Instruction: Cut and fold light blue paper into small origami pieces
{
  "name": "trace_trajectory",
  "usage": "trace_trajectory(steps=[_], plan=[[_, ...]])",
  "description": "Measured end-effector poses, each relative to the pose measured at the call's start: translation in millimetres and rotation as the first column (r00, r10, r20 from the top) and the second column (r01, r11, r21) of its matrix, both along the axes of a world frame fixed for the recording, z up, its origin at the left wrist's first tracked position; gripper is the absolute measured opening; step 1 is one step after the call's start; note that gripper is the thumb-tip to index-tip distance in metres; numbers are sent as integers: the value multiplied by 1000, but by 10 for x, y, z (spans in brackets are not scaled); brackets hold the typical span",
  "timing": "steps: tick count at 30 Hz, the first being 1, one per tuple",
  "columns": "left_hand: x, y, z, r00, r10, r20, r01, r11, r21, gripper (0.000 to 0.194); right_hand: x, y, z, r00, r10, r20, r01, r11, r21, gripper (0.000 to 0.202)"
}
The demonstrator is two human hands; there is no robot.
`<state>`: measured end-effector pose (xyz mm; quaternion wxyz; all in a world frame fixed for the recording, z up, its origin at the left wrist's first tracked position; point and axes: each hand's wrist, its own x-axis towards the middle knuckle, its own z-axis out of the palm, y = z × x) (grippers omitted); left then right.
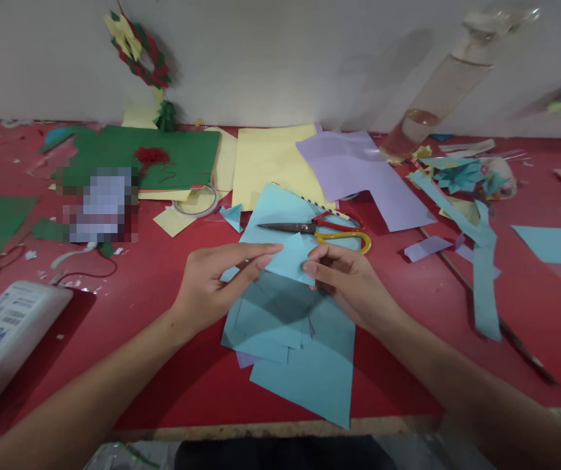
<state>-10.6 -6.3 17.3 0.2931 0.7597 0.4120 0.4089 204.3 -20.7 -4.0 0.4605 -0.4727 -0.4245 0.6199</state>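
head view: the left hand [212,281] and right hand [351,277] are holding, in nearly closed pinches, opposite sides of the small blue paper [291,258] above the blue sheets [317,385], ideally pressing lightly so no stray crease is forming.

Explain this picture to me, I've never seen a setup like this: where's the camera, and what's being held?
There's no machine here. You're seeing a person's bare left hand and right hand through a camera worn on their head, looking forward and down. Both hold a small piece of blue paper. Below it, larger blue sheets lie on a red table. Just beyond are scissors; farther back lie yellow paper, purple paper and green paper.
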Motion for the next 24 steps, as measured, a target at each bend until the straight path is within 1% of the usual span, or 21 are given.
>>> trace_trajectory(steps=[3, 5, 8, 10, 12, 16, 19, 22, 24], plan=[[10, 14, -7, 999, 12, -44, -15, 998, -62, 19, 14, 4, -36, 998, -25, 50, 22, 999, 49, 21], [16, 17, -13, 1000, 12, -27, -14, 996, -91, 18, 22, 7, -59, 995, -45, 84, 38, 996, 84, 22], [21, 15, -19, 1000, 14, 28, -9, 986, -167, 19, 27, 10, -89, 993, -51, 106, 38, 993, 116, 23], [24, 14, -25, 997, 7, 82, 13, 973, -229, 24, 27, 9, -106, 992, -58, 111, 43, 990, 133, 23], [30, 16, -35, 990, -7, 139, 47, 955, -293, 26, 27, 8, -121, 988, -83, 133, 63, 986, 152, 22], [47, 21, -66, 968, -11, 249, 113, 910, -400, 23, 33, 7, -134, 968, -137, 209, 97, 977, 189, 22], [54, 27, -78, 964, -37, 264, 147, 901, -408, 27, 40, 5, -119, 955, -161, 250, 110, 972, 208, 22], [55, 34, -63, 971, -79, 226, 163, 910, -381, 34, 37, -1, -87, 942, -187, 278, 123, 965, 232, 21], [56, 34, -42, 975, -91, 201, 165, 906, -390, 38, 27, -5, -63, 938, -197, 285, 127, 961, 244, 20]])
